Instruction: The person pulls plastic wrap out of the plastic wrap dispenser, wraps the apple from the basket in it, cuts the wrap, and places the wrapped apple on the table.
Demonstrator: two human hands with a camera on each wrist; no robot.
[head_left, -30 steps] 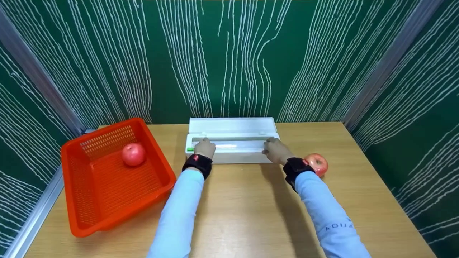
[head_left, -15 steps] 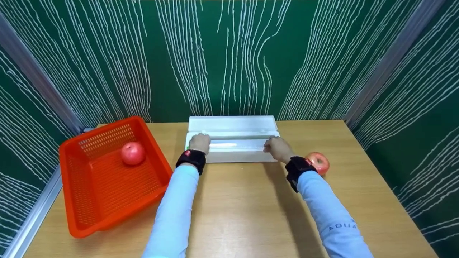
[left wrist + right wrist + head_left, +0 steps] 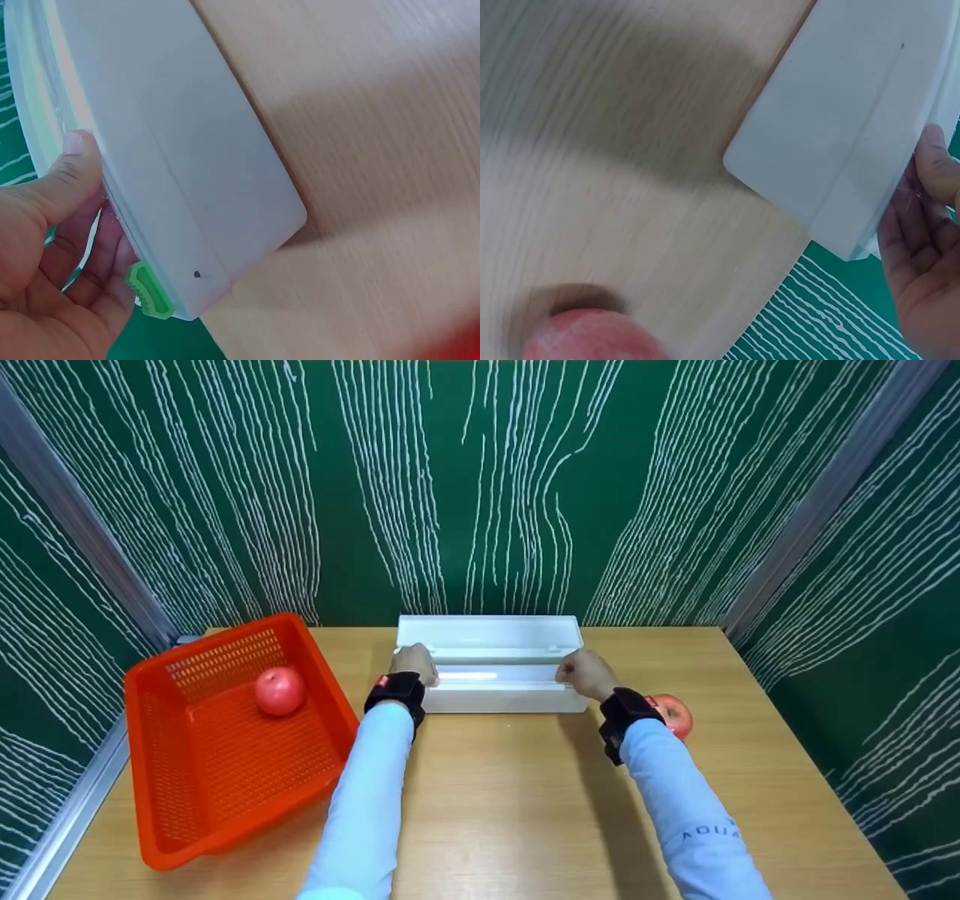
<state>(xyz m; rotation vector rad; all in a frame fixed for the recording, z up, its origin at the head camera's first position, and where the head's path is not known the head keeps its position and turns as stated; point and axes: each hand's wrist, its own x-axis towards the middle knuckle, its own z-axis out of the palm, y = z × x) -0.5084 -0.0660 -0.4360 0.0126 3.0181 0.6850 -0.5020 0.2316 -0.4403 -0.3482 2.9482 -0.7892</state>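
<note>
A white cling film dispenser (image 3: 499, 702) lies lengthwise at the table's far side, its lid (image 3: 491, 631) swung up and back. Inside shows a shiny roll of cling film (image 3: 469, 673). At the dispenser's left end my left hand (image 3: 415, 662) pinches the film's clear edge, thumb (image 3: 76, 144) on top and fingers beneath. Close by those fingers sits the green slide cutter (image 3: 152, 291), hidden in the head view. My right hand (image 3: 589, 673) pinches the film at the right end, its thumb (image 3: 935, 157) against the front strip of the dispenser.
An orange perforated basket (image 3: 161, 780) stands on the left with one red apple (image 3: 280, 691) in it. Another apple (image 3: 673, 715) rests on the wooden table (image 3: 495, 810), right beside my right wrist. A green wall (image 3: 480, 510) with white lines rises behind the dispenser.
My left hand has shifted left along the dispenser, from beside the green cutter to the left end, covering the cutter. My right hand stays nearly where it was.
</note>
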